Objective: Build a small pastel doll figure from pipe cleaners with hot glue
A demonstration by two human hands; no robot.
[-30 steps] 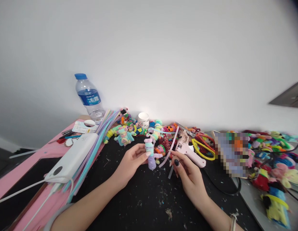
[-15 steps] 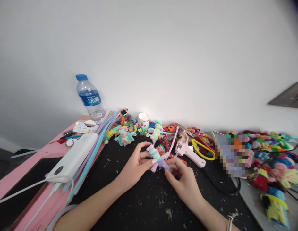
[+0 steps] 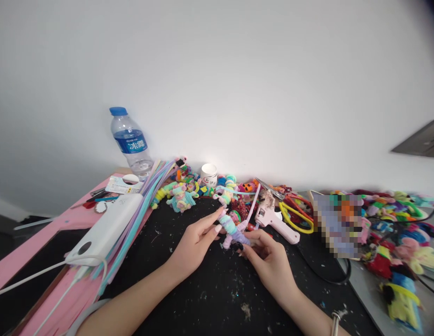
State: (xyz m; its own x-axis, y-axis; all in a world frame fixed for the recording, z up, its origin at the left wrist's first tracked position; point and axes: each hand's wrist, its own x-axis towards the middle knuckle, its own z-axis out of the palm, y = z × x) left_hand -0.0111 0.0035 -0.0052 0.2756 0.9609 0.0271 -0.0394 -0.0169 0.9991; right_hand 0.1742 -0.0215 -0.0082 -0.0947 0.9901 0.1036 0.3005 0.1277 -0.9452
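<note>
A small pastel pipe-cleaner figure (image 3: 231, 228), pink, blue and purple, lies tilted between my two hands over the black mat (image 3: 209, 289). My left hand (image 3: 195, 242) has its fingers stretched toward the figure's upper end, the fingertips touching it. My right hand (image 3: 267, 256) pinches the purple lower end of the figure, fingers closed round it. A lilac pipe cleaner (image 3: 251, 210) rises from the figure toward the back.
A pink glue gun (image 3: 274, 220) and yellow-handled scissors (image 3: 295, 214) lie right of the hands. A water bottle (image 3: 130, 142), a white power bank (image 3: 106, 228), a bundle of pastel pipe cleaners (image 3: 143, 200), a white jar (image 3: 209, 174) and several finished figures (image 3: 395, 224) crowd the table.
The figure went from upright in my left hand to tilted low over the mat. My right hand moved left and took its purple end; my left fingers loosened and straightened.
</note>
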